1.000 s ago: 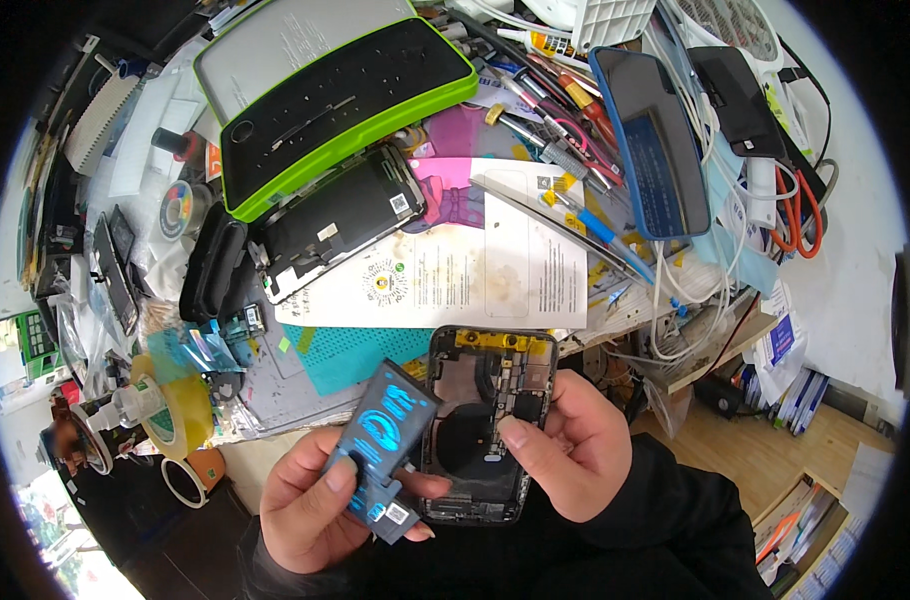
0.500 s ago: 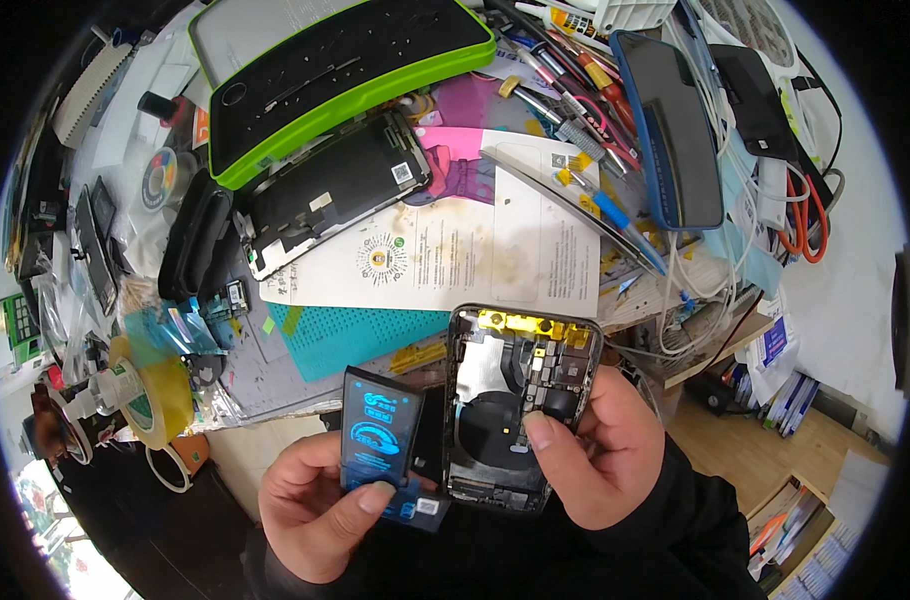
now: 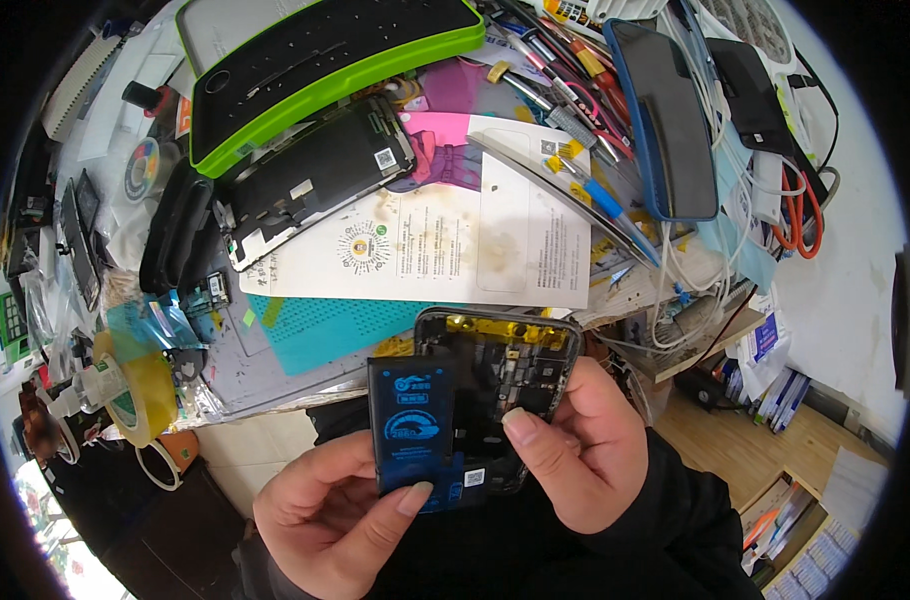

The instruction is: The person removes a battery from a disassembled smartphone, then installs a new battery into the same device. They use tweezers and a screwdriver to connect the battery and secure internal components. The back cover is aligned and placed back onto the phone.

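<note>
My left hand (image 3: 337, 515) grips a black, L-shaped phone battery (image 3: 411, 425) with blue print, thumb on its lower part. The battery overlaps the left side of an opened phone body (image 3: 520, 350), hiding that part of the inside; I cannot tell whether the two touch. My right hand (image 3: 590, 450) clasps the phone body by its right edge, the thumb lying over the inner parts. Circuit parts and yellow tape strips along the top show inside the phone. Beyond, a detached phone screen (image 3: 320, 180) lies back side up on a white printed sheet (image 3: 445, 235).
A green-rimmed black tray (image 3: 335, 70) holds small screws at the back. Tweezers (image 3: 575, 200) rest on the sheet, and a blue-cased phone (image 3: 665, 120) lies among white cables. Several screwdrivers and pens crowd the back right. A teal mat (image 3: 345, 330) and a yellow tape roll (image 3: 135, 390) sit nearer.
The battery has moved right and turned more upright, now overlapping the phone's left side. The phone body has shifted slightly left. Both hands keep their hold.
</note>
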`<act>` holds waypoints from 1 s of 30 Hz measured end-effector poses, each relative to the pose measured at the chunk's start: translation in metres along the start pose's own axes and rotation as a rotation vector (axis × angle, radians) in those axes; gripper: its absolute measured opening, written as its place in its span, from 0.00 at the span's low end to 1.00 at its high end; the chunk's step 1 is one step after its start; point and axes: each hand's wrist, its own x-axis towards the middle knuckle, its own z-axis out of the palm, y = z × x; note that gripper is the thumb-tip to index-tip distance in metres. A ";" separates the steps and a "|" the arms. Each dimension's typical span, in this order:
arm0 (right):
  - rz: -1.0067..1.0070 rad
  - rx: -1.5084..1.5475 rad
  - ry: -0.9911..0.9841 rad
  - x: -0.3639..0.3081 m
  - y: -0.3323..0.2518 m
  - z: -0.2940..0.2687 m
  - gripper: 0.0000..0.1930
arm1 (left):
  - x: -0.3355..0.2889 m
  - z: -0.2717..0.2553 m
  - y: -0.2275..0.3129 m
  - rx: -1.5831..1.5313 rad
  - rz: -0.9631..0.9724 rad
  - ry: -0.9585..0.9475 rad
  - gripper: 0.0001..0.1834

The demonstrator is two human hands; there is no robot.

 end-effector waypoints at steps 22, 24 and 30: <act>0.036 0.126 -0.055 -0.001 -0.003 -0.002 0.27 | -0.003 0.011 -0.010 -0.079 -0.070 0.043 0.15; 0.017 0.145 -0.041 -0.001 0.000 0.000 0.27 | -0.003 0.010 -0.008 -0.064 -0.083 0.046 0.15; -0.002 0.182 -0.054 -0.001 0.002 0.001 0.27 | -0.004 0.010 -0.009 -0.065 -0.097 0.043 0.17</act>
